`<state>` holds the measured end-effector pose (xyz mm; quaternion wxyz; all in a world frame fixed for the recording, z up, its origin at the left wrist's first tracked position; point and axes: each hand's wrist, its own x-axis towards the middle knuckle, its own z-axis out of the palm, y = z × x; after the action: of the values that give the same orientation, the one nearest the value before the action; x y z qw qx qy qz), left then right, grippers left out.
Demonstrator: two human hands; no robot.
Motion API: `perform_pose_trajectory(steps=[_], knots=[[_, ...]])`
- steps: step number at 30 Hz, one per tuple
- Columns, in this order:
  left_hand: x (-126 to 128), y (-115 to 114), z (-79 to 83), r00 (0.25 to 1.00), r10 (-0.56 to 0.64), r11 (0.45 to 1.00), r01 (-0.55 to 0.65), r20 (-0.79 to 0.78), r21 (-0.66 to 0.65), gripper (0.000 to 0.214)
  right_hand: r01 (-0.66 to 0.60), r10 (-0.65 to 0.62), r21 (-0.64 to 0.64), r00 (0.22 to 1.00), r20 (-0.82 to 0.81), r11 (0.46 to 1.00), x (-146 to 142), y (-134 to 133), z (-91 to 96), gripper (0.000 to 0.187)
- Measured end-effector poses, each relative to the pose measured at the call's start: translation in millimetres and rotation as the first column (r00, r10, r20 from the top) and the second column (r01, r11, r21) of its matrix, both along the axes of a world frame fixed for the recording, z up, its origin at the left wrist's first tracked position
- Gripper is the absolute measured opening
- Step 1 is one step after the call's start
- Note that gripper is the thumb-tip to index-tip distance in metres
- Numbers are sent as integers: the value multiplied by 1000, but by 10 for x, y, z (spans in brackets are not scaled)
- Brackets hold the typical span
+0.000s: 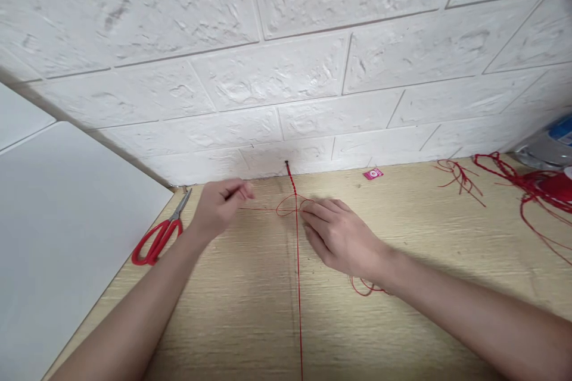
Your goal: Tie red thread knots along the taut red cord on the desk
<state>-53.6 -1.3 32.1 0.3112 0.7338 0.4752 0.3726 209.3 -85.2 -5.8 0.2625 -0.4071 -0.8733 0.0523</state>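
Note:
A red cord (298, 286) runs taut from a dark nail (286, 163) at the foot of the wall toward me. Its upper stretch is a knotted red braid (292, 181). Just below the braid, a thin thread forms a loop (282, 207) around the taut cord. My left hand (218, 205), fingers curled, pinches the thread's end and draws it out to the left. Opposite it, my right hand (337, 232) closes its fingertips on the loop's right side. Slack thread (364, 289) lies in curls beneath my right wrist.
Red-handled scissors (163, 235) lie beside my left forearm, near a white panel (80, 220). A small pink packet (373, 174) rests near the wall. Red cord scraps (462, 181), a tangled cord bundle (536, 184) and a clear plastic container (543, 146) are at the right.

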Motion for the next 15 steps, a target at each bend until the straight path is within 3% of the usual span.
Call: perform_pose_trajectory(steps=[3,5,6,8,11,15], knots=[[11,-55,-25,871,-97,964,203,-481,173,16,4,-4,2,1000,-21,1000,-4,-2,2,21],[17,-61,-43,811,-99,944,260,-577,204,19,5,-5,-2,1000,-31,1000,-3,-1,5,22],[18,-56,-51,816,-87,946,246,-571,208,24,4,-4,-4,999,-33,1000,-2,0,5,22],[21,-37,-64,889,-51,973,147,-455,177,35,1,-1,-6,999,-36,1000,2,1,3,23],[43,2,-88,994,21,999,-17,-106,37,43,1,-1,-15,1000,-23,1000,4,5,-6,24],[90,42,-163,977,36,998,-25,208,-55,38,6,-6,-23,1000,7,1000,-1,10,-18,25]])
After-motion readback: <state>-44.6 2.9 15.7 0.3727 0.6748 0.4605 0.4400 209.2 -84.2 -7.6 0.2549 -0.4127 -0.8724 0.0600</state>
